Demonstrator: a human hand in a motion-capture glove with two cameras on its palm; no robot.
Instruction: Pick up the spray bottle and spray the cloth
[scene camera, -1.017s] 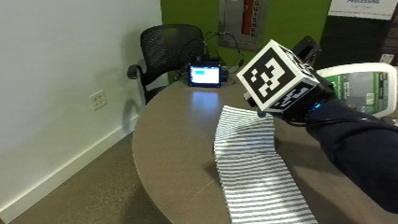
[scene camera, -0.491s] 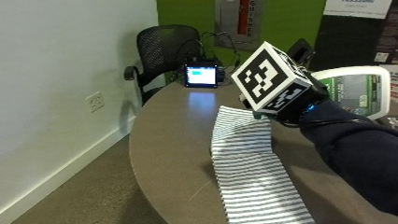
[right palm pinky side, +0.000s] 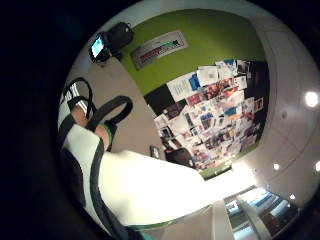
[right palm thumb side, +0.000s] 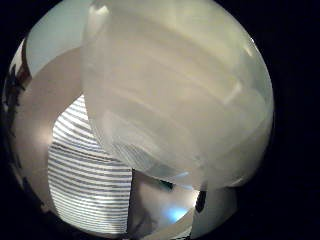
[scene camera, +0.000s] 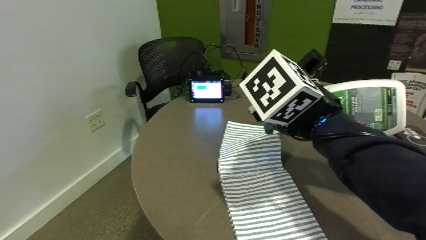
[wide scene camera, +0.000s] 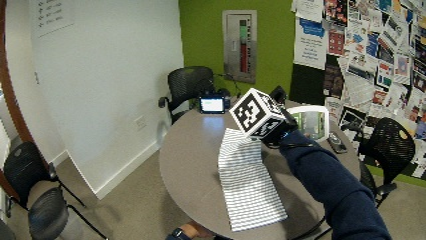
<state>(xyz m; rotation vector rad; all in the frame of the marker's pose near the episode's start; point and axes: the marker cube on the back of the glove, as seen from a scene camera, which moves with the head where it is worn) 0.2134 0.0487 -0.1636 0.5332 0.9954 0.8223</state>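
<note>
Black-gloved right hand (scene camera: 303, 127) hovering mid-frame, gripping translucent white plastic spray bottle (right palm thumb side: 175, 95), fingers wrapping its body. Grey-and-white striped cloth (scene camera: 263, 192) lying flat below on round grey table (scene camera: 173, 160).

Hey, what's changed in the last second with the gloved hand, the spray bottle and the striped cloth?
Almost nothing. The hand has drifted only slightly and stays above the far end of the striped cloth, next to the spray bottle. The small shift of the whole outside view is the camera's. No grasp or release shows. The cloth lies flat on the table as before, and the bottle keeps its spot.
</note>
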